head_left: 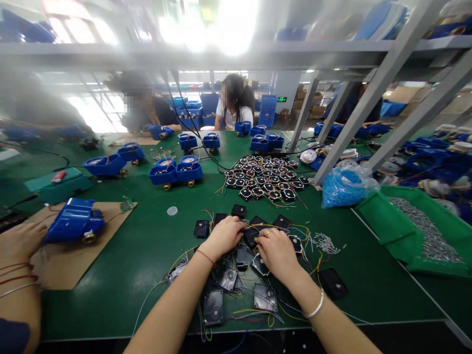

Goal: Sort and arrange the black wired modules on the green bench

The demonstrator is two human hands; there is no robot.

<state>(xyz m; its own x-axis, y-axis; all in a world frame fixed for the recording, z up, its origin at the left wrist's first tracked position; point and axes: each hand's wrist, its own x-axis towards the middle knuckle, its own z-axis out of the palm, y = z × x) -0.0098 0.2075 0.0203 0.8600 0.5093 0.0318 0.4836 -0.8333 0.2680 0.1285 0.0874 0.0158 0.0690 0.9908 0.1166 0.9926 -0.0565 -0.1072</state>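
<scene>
Both hands meet over a small black plastic housing [250, 238] with thin coloured wires, at the middle of the green bench. My left hand [227, 233] has its fingers bent against the left side of that housing, close to the wires. On the other side, my right hand [277, 250] pinches the housing's right edge between thumb and fingers. Around them lie several similar parts, among them a flat black cover [333, 282], a wired square case [264, 297] and another case [213, 307]. My fingers partly hide the held piece.
Loose screws [325, 243] lie right of my hand; a green bin [416, 196] holds many more. Beyond is a pile of wired black units [263, 177], with blue housings [175, 173] behind. At left, a co-worker's hand [22, 241] touches a blue housing [72, 221]. Metal posts [344, 142] rise at right.
</scene>
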